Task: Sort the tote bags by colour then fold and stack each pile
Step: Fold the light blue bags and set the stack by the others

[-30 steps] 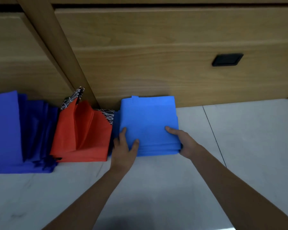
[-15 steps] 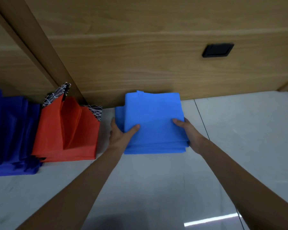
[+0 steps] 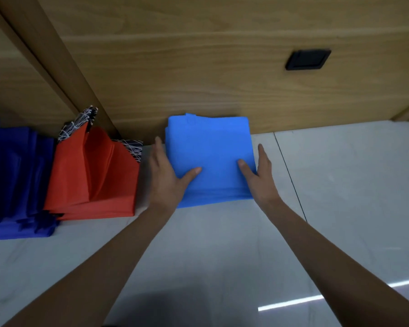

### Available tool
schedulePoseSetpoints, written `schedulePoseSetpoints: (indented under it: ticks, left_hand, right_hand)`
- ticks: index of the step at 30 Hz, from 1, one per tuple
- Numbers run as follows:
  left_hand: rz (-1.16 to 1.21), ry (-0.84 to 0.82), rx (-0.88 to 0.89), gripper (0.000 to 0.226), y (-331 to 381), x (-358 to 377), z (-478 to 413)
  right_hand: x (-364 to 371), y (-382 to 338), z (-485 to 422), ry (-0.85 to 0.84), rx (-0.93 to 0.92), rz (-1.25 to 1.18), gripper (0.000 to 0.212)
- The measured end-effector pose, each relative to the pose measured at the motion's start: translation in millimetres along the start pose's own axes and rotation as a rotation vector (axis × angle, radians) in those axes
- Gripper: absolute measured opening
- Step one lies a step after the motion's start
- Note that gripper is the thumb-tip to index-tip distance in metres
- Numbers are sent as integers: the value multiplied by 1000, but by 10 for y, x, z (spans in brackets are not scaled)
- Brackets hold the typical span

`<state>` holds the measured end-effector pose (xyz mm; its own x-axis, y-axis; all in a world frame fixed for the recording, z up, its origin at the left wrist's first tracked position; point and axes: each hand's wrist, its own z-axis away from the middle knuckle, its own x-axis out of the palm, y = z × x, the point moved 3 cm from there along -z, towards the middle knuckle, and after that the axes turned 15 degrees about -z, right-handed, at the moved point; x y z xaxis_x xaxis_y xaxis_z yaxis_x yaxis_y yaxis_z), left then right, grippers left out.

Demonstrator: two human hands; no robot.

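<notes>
**Hands slide out to the flanks of the light blue stack**

Since half a second ago both hands have let go of the near corners and moved out along the sides. The lower layer that stuck out on the left now sits in line with the rest. The light blue stack of folded tote bags lies flat on the tiled floor, with its far edge against the wooden cabinet front.

The left hand is on the stack's left side. Its fingers are stretched straight along that edge and its thumb is laid on top of the fabric. The right hand mirrors it on the right side, with straight fingers running along the edge and the thumb pressing on the top bag. Neither hand is curled round anything — both lie flat and open against the bags.

A strip of bare floor separates the stack from the red pile to its left, wider than a second ago. The red bags are loosely folded and stand partly open, with black-and-white patterned strips poking out at the back. Touching them on the far side is the dark blue pile, rumpled and spreading — part of it runs out of view.

On the cabinet front, up and to the right, sits a recessed black handle.
</notes>
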<state>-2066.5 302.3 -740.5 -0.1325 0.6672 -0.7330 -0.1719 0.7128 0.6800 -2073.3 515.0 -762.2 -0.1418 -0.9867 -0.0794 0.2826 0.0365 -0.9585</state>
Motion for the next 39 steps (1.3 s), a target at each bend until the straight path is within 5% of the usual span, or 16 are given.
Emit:
schedulePoseSetpoints:
  ticks: [3,5,7,10,22,28,33,39]
  left_hand:
    - [-225,-109,214,118,25,1,284]
    - [-443,-154,328,117,-93,63,372]
    - [-590,-166,329,122,-219,113,369]
    - [-710,-202,293,129,-297,165,337]
    - [-573,-191,309,104,-433,229,158]
    - [-406,-406,298,118,-401,135,20]
    - [-459,-366,353,114,-376,89,-60]
    - [-553,-281,325,122,-328,68,106]
  right_hand:
    - [-68,-25,305,-147,-164,147,87]
    - [-89,26,394,-220,-277,561,100]
    - [-81,123,362,-240,-328,936,109]
    - [8,155,260,-213,-301,1088,122]
    - [26,45,-83,-304,-109,919,104]
    - [-58,13,-40,-440,-75,777,110]
    - [-111,-38,-92,-388,-128,754,88]
    - [-98,-60,-4,-333,-175,834,95]
